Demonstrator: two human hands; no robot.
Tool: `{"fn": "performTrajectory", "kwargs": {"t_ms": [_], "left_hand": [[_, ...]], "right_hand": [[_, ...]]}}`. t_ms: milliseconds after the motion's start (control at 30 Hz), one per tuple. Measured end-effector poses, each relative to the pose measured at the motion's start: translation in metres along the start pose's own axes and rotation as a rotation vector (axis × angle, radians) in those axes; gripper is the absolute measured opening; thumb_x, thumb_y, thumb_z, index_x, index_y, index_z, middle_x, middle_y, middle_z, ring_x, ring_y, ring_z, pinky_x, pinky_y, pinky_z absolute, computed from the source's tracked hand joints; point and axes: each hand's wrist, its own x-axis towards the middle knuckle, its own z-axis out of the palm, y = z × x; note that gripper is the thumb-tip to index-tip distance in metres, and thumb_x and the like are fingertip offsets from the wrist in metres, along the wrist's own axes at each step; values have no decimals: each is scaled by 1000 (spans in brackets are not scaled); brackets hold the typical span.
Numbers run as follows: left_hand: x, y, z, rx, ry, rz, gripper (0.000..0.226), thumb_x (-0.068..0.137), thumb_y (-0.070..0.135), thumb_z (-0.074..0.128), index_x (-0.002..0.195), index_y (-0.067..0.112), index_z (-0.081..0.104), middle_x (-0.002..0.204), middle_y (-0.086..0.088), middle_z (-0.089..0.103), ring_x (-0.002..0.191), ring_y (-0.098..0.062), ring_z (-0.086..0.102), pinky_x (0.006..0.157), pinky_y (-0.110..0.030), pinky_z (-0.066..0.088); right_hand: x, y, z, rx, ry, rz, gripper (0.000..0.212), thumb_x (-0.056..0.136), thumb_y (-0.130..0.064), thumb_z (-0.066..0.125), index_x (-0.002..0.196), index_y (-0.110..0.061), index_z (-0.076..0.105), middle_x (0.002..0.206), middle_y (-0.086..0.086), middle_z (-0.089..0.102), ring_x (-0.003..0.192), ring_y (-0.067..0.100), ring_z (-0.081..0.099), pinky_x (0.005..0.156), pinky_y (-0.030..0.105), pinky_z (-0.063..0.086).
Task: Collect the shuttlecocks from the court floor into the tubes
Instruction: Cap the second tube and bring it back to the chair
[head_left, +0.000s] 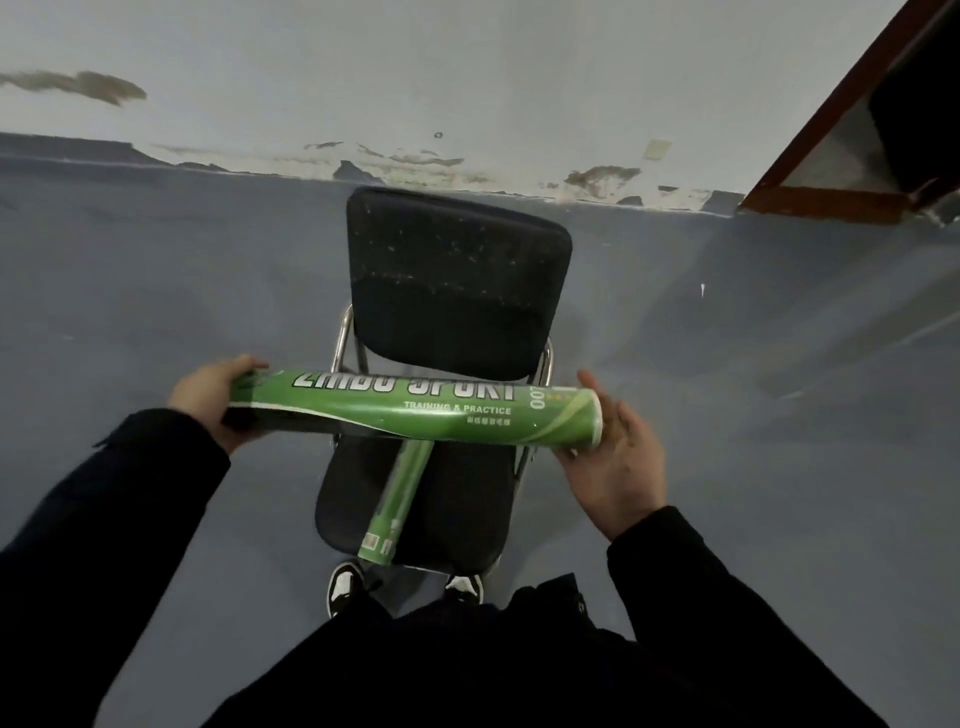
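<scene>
A grey-blue floor (156, 286) runs to a stained pale wall (467, 62) at the far side. A black chair (457, 280) with chrome legs stands at centre, its back toward the wall. Above its seat a green tube (415, 410) is held level, left to right. The left hand (213, 400) has its grip curled round the tube's left end; the right hand (613, 462) lies with fingers straight, palm against the right end. A second green tube (397, 504) lies on the seat, pointing near to far, its near end over the seat's front edge. Two shoes (345, 584) show below.
</scene>
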Motion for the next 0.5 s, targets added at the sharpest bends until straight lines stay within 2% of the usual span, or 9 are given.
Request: {"fn": "performTrajectory", "kwargs": {"t_ms": [33, 100, 167, 233, 300, 367, 500], "left_hand": [[2, -8, -2, -31, -19, -79, 20, 103, 25, 55, 86, 20, 64, 92, -7, 61, 78, -24, 59, 38, -37, 56], [1, -20, -2, -58, -60, -192, 25, 105, 29, 49, 88, 19, 63, 94, -9, 62, 81, -26, 60, 42, -44, 59], [0, -28, 0, -50, -76, -255, 28, 108, 29, 44, 88, 17, 60, 92, -10, 60, 81, -26, 58, 54, -45, 60], [-1, -31, 1, -61, -68, -290, 28, 109, 28, 43, 87, 17, 56, 90, -11, 57, 79, -26, 56, 62, -46, 55], [-2, -32, 1, -65, -49, -302, 27, 109, 27, 44, 86, 17, 54, 89, -11, 56, 79, -27, 55, 51, -46, 59], [-4, -32, -1, -77, -36, -295, 26, 109, 27, 45, 86, 18, 53, 90, -12, 56, 79, -28, 55, 39, -47, 55], [-9, -30, -1, -99, -46, -268, 26, 109, 28, 44, 87, 18, 53, 91, -11, 57, 80, -26, 55, 38, -46, 54]], "right_hand": [[0, -4, 2, -36, -44, -30, 39, 100, -25, 45, 134, -19, 63, 126, 9, 70, 114, 20, 66, 107, 38, 47], [2, -12, 3, -14, -111, -41, 39, 102, -19, 43, 137, -22, 60, 124, 7, 70, 111, 20, 66, 96, 36, 51], [1, -13, 5, -29, -141, -64, 41, 103, -21, 43, 143, -24, 54, 129, 6, 68, 118, 22, 64, 96, 37, 50], [1, -11, 6, -42, -151, -68, 44, 104, -26, 43, 147, -27, 49, 138, 6, 63, 126, 24, 60, 98, 38, 50], [3, -7, 6, -71, -146, -67, 45, 105, -32, 41, 150, -31, 45, 147, 5, 56, 133, 25, 55, 100, 38, 51], [3, -7, 9, -130, -145, -64, 47, 105, -37, 41, 152, -35, 40, 153, 6, 49, 138, 27, 50, 103, 42, 50], [4, -15, 9, -205, -152, -83, 56, 98, -45, 43, 153, -36, 36, 150, 6, 49, 137, 29, 50, 104, 47, 51]]}}
